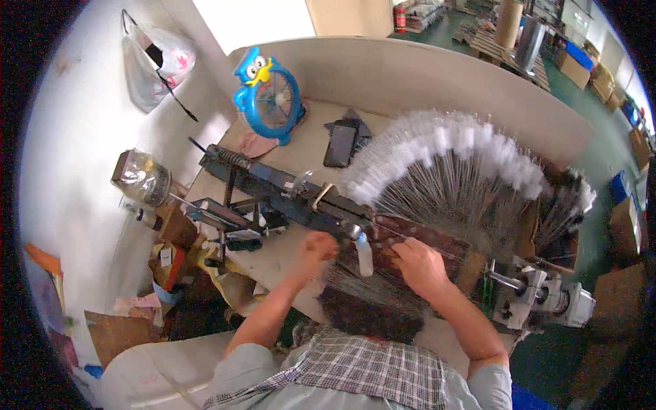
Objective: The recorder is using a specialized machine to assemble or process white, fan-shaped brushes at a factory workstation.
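Observation:
My left hand [319,247], smeared by motion, is beside the near edge of a long dark metal machine bar [273,188]; whether it holds anything is unclear. To its right, a small whitish cylindrical piece [365,257] hangs below a round metal part [350,231] on the bar. My right hand [419,265] is closed with fingers pinched over the dark reddish work surface; a thin wire seems to run to them. Many thin metal wires [372,281] lie between and below my hands. Beyond them spreads a fan of thin-stemmed brushes with white bristle tips [444,150].
A blue bird-shaped fan [273,99] and a dark phone [339,145] stand and lie at the back of the table. A motor-like metal unit [547,298] is at the right. A curved beige panel [410,72] borders the far side. A plastic bag [156,65] hangs left.

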Demonstrator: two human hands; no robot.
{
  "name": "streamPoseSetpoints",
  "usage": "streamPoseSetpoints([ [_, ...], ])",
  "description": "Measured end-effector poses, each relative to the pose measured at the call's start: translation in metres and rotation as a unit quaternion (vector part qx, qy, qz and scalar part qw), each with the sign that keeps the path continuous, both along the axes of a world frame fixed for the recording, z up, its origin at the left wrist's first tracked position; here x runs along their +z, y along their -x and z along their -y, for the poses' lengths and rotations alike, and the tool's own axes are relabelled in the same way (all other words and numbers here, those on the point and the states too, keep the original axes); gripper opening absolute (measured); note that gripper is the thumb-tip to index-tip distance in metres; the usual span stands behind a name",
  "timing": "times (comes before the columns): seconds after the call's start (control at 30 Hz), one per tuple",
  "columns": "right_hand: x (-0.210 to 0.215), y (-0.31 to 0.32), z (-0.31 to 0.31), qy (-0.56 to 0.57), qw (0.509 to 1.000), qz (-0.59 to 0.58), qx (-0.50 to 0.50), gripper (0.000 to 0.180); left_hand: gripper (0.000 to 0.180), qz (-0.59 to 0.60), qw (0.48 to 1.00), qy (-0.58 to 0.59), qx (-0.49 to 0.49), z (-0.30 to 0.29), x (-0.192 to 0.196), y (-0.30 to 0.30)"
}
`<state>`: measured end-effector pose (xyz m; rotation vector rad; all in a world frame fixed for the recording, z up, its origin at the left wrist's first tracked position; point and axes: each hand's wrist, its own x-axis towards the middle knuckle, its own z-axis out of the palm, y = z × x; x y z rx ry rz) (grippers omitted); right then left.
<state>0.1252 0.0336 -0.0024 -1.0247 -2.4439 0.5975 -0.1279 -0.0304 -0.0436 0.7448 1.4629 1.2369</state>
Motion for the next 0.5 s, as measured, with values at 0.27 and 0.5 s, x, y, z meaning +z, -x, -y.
streamPoseSetpoints([
  [0.27, -0.001, 0.006, -0.002, 0.026, 0.999, -0.029, 0.015, 0.019, 0.026, 0.23, 0.94, 0.041, 0.248, 0.038, -0.017, 0.104],
  [0.5, 0.003, 0.001, 0.003, 0.054, 0.998, -0.019, 0.014, 0.033, 0.024, 0.18, 0.947, 0.061, 0.259, 0.04, -0.015, 0.108],
])
